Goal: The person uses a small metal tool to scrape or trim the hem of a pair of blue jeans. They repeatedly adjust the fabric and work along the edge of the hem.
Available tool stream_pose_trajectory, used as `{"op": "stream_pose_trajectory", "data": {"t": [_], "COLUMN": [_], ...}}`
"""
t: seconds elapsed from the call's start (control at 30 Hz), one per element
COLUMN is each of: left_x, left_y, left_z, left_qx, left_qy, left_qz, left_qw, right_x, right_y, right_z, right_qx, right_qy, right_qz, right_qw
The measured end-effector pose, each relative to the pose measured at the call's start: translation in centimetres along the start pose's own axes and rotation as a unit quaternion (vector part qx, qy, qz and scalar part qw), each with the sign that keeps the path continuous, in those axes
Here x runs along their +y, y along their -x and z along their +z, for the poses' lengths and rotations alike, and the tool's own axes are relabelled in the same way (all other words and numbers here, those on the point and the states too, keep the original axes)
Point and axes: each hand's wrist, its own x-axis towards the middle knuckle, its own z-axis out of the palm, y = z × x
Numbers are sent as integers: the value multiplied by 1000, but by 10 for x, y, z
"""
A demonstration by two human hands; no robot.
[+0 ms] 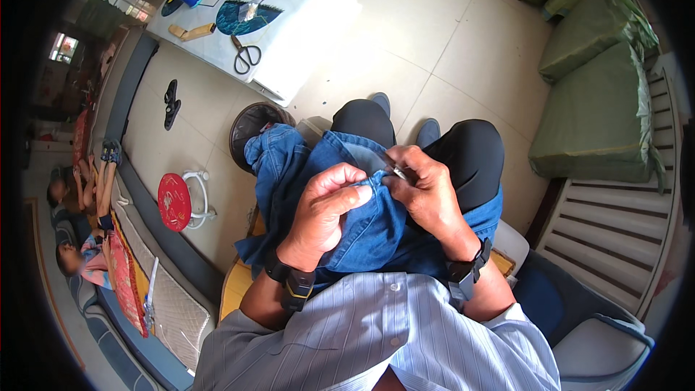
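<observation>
Above pale floor tiles (409, 43), inward-curled left hand (327, 203) pinches blue denim (368, 232), right hand (426, 192) a small shiny item (399, 172).

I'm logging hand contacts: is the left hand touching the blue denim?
Touching. The head view shows the left hand pinching a raised fold of the blue denim at its thumb and fingertip.

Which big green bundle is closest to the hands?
The green bundle lower in the picture, touching the white slats. The other green bundle sits higher in the picture, farther from the right hand.
</observation>
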Motion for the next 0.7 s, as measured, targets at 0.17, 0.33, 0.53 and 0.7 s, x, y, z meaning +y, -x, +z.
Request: {"op": "stream_pose_trajectory", "data": {"t": [0.17,0.33,0.53,0.7], "left_x": [-3,-4,-6,-4], "left_y": [-1,-1,0,-2], "left_z": [0,1,1,4], "left_qx": [11,1,-2,-4], "left_qy": [-6,-43,-62,-62], "left_qz": [10,19,29,9], "left_qw": [1000,999,998,998], "right_x": [-12,-22,-22,3], "right_y": [9,9,8,1], "right_z": [-1,-2,1,6], "right_qx": [66,32,2,10], "right_qy": [-141,10,35,-209], "right_qz": [-47,-114,-113,-32], "right_qw": [987,993,993,977]}}
